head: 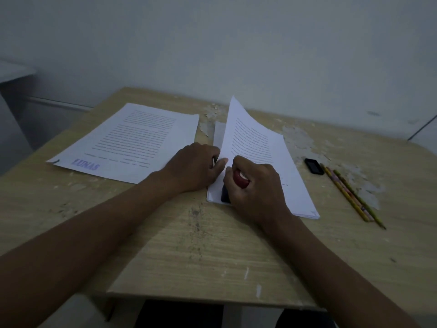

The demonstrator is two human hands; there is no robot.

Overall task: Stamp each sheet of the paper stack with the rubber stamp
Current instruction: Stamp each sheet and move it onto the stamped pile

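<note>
On the worn wooden table (189,245), right of centre, lies the paper stack (293,185), printed side up. Right hand (255,185) is curled around the red handle of the rubber stamp (238,179); the stamp's dark base sits on the near-left corner of the stack, in contact with the paper. Left hand (196,166) sits just beside it at the stack's left edge, fingers curled, thumb and fingers pinching the lifted sheet (246,136), which stands up and bows toward the right over the stack. The 2 hands are nearly touching.

Left of the hands, apart from the stack, a second pile of sheets (132,140) lies flat; its top page carries a purple "LUNAS" mark (86,165) near the close edge.

Right of the stack: a small black rectangular object (314,166), identity unclear, and 2 pencils (347,195) lying side by side, tips toward the near edge.
</note>
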